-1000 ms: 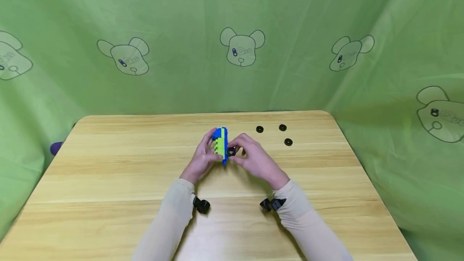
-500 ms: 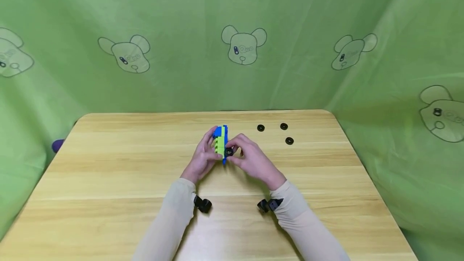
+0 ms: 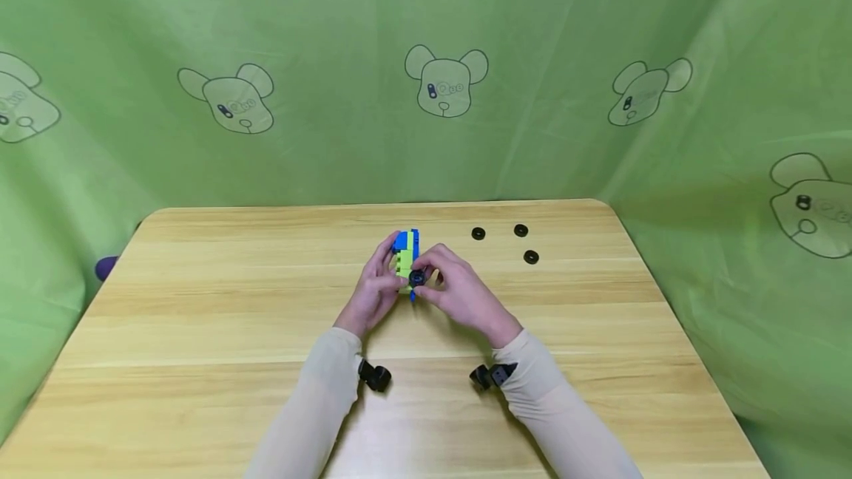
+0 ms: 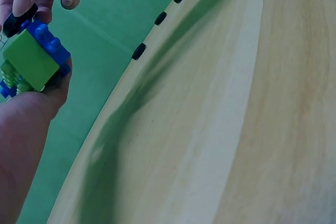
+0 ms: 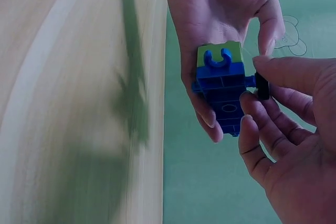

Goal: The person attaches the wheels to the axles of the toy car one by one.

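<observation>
My left hand (image 3: 371, 293) grips a toy block car body (image 3: 404, 261), lime green with studs and blue parts. In the right wrist view its blue underside (image 5: 223, 98) shows, with a C-shaped blue hook (image 5: 217, 60) at one end. A short blue peg (image 5: 250, 81) sticks out of its side. Thumb and fingers of my right hand (image 3: 462, 294) pinch a black toy wheel (image 5: 262, 86) right at that peg's end. From the left wrist, the wheel (image 4: 17, 23) appears beside the body's lime green end (image 4: 30, 60).
Several centimetres beyond my right hand, three black wheels (image 3: 478, 233) (image 3: 521, 230) (image 3: 530, 257) lie flat on the wooden table (image 3: 200, 316). A green curtain (image 3: 333, 154) surrounds the table's back and sides. Something purple (image 3: 105, 267) shows past the left edge.
My right hand has brought the wheel leftward onto the side of the car body, where it now overlaps it in the head view. The left hand's grip stays the same.
</observation>
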`<state>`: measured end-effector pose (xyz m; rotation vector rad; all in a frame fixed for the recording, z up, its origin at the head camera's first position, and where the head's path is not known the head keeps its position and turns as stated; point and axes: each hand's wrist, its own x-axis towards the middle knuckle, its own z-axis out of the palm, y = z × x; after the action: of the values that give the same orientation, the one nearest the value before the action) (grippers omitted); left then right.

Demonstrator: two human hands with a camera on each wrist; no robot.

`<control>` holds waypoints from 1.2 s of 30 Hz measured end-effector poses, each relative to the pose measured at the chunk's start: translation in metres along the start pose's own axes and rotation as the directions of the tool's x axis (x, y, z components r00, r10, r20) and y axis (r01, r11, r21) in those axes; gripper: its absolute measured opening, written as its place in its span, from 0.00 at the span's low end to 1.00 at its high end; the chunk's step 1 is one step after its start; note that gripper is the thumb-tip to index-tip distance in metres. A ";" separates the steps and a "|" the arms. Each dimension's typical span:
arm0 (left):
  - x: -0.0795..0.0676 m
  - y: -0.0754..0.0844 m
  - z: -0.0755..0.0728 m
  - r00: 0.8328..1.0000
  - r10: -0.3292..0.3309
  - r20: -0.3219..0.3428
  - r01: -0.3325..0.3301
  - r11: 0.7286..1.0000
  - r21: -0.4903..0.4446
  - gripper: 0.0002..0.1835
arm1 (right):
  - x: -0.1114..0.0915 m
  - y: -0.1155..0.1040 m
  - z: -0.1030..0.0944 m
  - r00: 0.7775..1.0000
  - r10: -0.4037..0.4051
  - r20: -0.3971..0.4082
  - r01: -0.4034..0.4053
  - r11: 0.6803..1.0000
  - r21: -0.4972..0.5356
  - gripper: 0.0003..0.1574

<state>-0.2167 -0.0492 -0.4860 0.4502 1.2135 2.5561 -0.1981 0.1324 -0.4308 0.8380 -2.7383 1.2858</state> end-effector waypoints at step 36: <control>0.000 0.001 0.001 0.998 0.059 -0.028 -0.060 0.996 -0.065 0.51 | 0.001 0.001 0.006 0.970 0.235 0.060 -0.239 0.885 0.400 0.11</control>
<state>-0.2166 -0.0491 -0.4843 0.4459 1.1376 2.6512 -0.1979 0.1283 -0.4356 0.5239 -2.6846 1.9485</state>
